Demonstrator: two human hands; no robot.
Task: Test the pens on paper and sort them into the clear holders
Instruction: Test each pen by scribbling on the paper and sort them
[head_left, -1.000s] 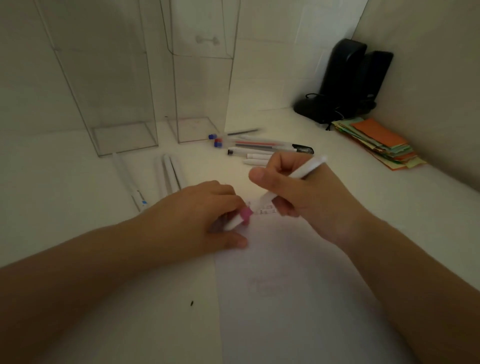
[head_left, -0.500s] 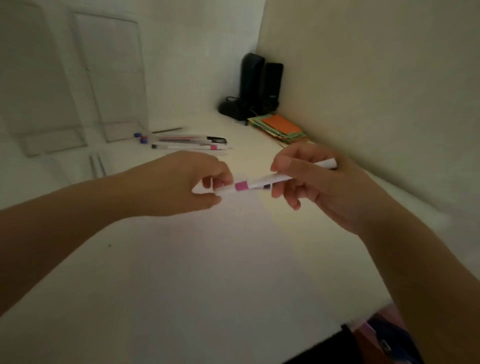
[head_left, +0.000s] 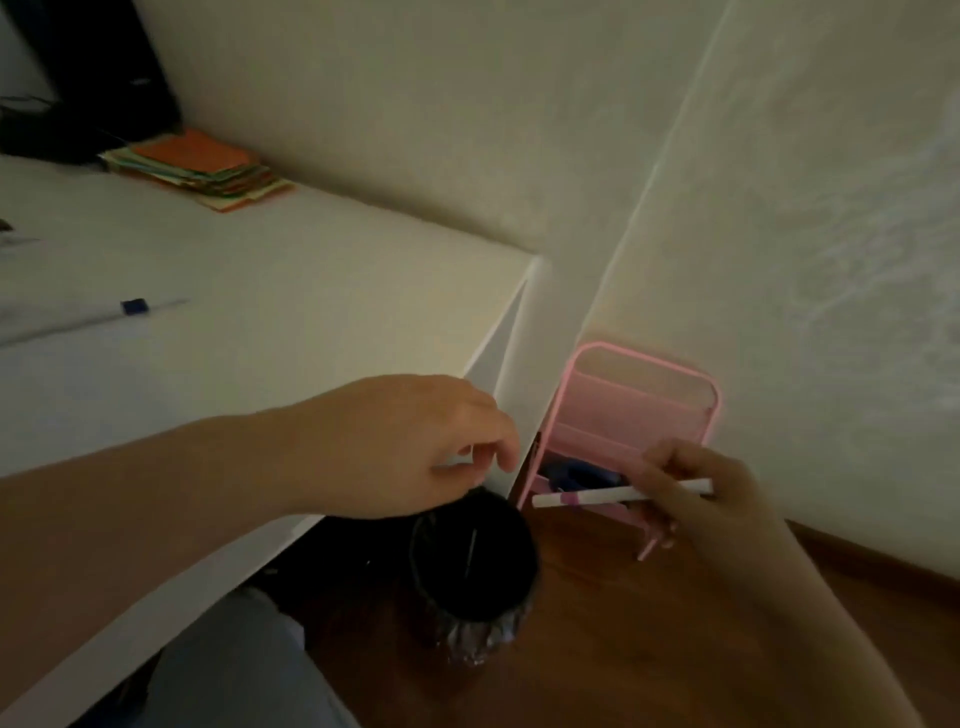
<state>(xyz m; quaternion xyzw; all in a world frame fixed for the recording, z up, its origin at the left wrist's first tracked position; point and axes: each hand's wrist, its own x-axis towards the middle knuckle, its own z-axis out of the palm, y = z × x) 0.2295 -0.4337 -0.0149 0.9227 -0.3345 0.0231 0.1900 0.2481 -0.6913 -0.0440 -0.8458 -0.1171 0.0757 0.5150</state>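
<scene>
My right hand (head_left: 691, 493) grips a white pen with a pink band (head_left: 587, 499), held level beyond the desk's right edge, above the floor. A black bin (head_left: 472, 561) stands on the floor just below and left of the pen's tip. My left hand (head_left: 415, 447) hovers over the desk corner with its fingers loosely curled and nothing in it. A pen with a blue band (head_left: 134, 306) lies on the white desk (head_left: 291, 291) at the left. The clear holders and the paper are out of view.
A pink wire rack (head_left: 639, 410) stands on the wooden floor against the wall, behind the pen. A stack of coloured paper (head_left: 202, 169) and a black speaker (head_left: 119, 73) sit at the desk's back. My knee shows under the desk.
The view has swung right, off the paper and holders. My left hand capped the pen, then let go. My right hand carried the pen past the desk edge, above the bin.
</scene>
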